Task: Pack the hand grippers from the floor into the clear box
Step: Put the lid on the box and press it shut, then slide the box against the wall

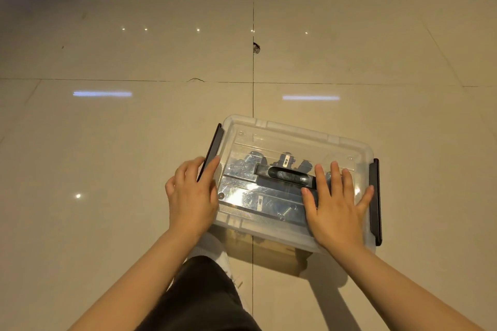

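1. Clear box, lower centre of the frame, lid on; grippers show dimly inside.
2. Right hand presses flat, fingers straight.
3. Left hand grips the left latch; snap it down squarely, then the right one.

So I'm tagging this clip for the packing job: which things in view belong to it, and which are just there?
Part of the job:
clear box, lid on
hand grippers inside
left latch, held by the left hand
right latch
right hand flat on the lid

Just there:
tiled floor
dark trouser leg
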Action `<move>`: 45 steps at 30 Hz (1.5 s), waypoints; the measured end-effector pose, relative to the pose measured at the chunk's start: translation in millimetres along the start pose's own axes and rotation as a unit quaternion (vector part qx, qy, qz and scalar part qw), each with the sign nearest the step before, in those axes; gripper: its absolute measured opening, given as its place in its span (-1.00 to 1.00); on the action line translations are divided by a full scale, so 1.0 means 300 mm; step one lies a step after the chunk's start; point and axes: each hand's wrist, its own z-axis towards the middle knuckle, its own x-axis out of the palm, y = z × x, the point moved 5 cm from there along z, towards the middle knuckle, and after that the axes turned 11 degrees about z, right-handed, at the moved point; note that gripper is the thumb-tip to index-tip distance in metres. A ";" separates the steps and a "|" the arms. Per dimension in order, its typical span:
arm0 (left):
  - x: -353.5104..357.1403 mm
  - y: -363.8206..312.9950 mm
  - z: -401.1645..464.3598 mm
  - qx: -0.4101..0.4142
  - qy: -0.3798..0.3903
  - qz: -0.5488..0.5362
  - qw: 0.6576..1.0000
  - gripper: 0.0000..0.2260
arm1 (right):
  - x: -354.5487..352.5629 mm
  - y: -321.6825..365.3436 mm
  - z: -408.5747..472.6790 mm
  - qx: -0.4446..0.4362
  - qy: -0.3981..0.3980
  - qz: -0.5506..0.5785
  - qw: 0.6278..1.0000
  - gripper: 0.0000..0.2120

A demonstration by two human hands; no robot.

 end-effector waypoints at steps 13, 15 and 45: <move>0.097 -0.106 0.049 0.295 0.099 0.072 0.948 -0.33 | 0.006 -0.003 0.007 -0.006 -0.005 0.002 1.000 -0.43; 0.095 -0.116 0.041 0.315 0.111 0.070 0.940 -0.33 | 0.003 -0.004 0.008 -0.005 -0.004 0.006 1.000 -0.46; 0.079 -0.208 -0.008 0.677 0.112 0.081 0.723 -0.32 | -0.073 0.115 -0.515 0.190 0.019 0.031 0.981 -0.55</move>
